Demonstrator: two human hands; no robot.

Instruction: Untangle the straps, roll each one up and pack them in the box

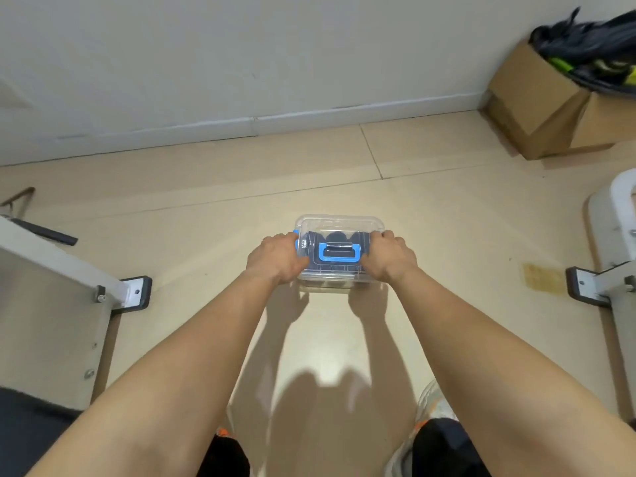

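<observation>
- At 5 o'clock, nearest the camera, a light shoe (434, 402) with orange trim shows beside the right forearm.
- At 9 o'clock a bracket foot (135, 293) of some furniture sits on the floor (206, 215); a matching one (585, 284) sits at 3 o'clock.
- Just toward 12 from the middle, the box (339, 222) rests on the floor: clear plastic, lid on, blue handle (340, 253) lying flat on top.
- The left hand (275, 258) grips the box's 9 o'clock end, fingers curled over the lid edge by a blue latch (295, 235).
- The right hand (390, 258) grips the 3 o'clock end the same way; its latch is hidden.
- Dark rolled straps (335, 236) show through the lid, so packing looks finished.
- Judged by its look, the box is light, rigid and smooth-walled, likely a little slippery. The two ends give a sound hold for pressing the latches, and the handle suits carrying.
- At 2 o'clock, well apart by the wall, a cardboard carton (526, 98) holds black and green gear.
</observation>
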